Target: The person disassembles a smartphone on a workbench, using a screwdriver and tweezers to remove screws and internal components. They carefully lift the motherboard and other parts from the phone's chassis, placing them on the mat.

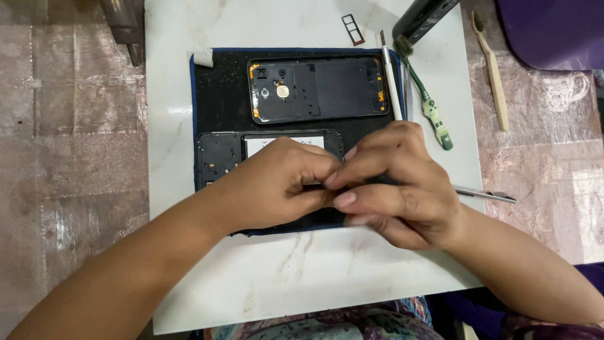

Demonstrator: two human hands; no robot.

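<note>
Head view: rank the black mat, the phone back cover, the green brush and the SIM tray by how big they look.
1. Black mat
2. Phone back cover
3. Green brush
4. SIM tray

All lie flat on the same white board, so nearness hardly skews it.

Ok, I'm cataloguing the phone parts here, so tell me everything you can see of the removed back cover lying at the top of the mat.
The back cover lies flat, inner side up, long side left to right, on the far half of the black mat. It is dark, glossy, plastic-looking, with rounded corners, orange patches at its left and right ends, and small round fittings near its left end, one pale gold. Neither hand touches it; a white stick-like tool lies beside its right edge.
</note>
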